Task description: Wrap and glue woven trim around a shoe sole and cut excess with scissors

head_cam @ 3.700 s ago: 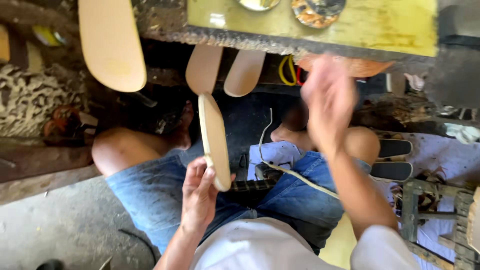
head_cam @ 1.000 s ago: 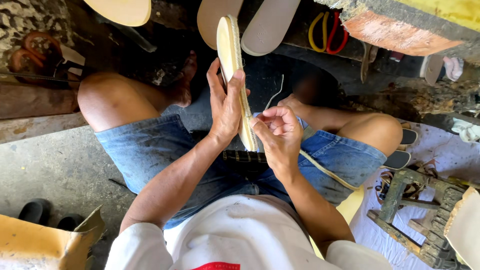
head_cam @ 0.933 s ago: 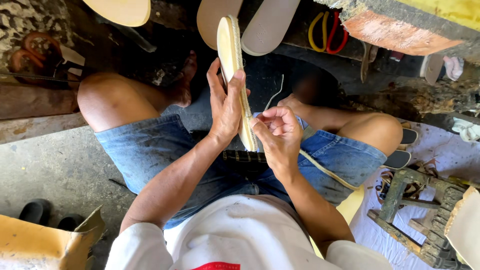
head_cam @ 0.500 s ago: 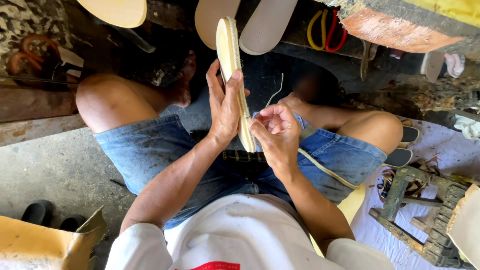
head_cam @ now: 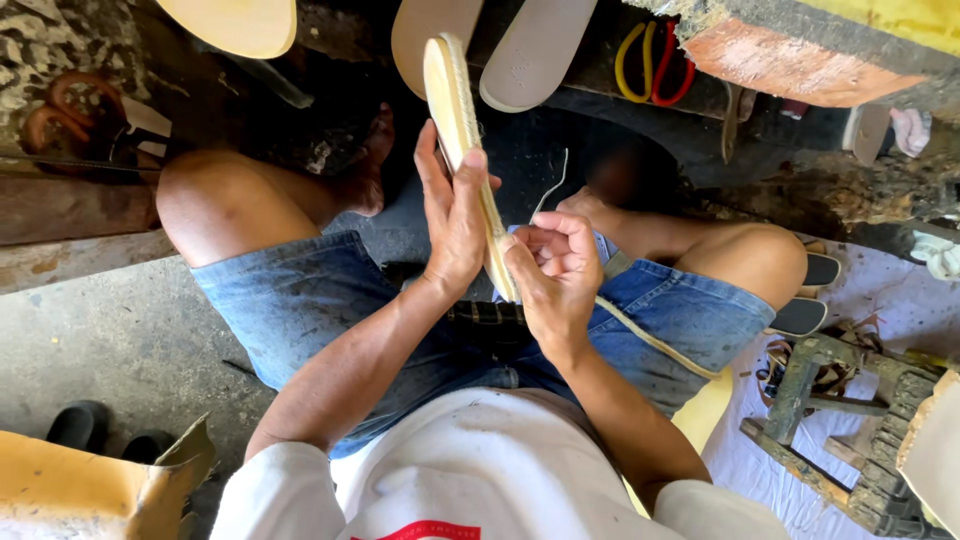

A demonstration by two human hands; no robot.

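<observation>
Sitting low with knees apart, the person holds a pale sandal sole on edge above the lap, its toe end pointing up and away toward the dark space under the desk. The left hand wraps the sole at about mid-length, thumb on the near face and fingers curled over the far edge. The right hand sits just beside it at the sole's lower end, its thumb and fingers pinched together on a thin cream cord that runs along the sole's rim and trails down over the right thigh of the denim shorts.

The sole looks light and thin, probably foam or rubber, and I would judge it flexible enough to bow if squeezed at the tips, so a grip around the waist, as the left hand has it, seems the steadiest. The cord looks soft and limp, best taken in a fingertip pinch close to where it meets the rim.

Three more soles hang or lean nearby, and a worn wooden stand rests on the floor to the right.
</observation>
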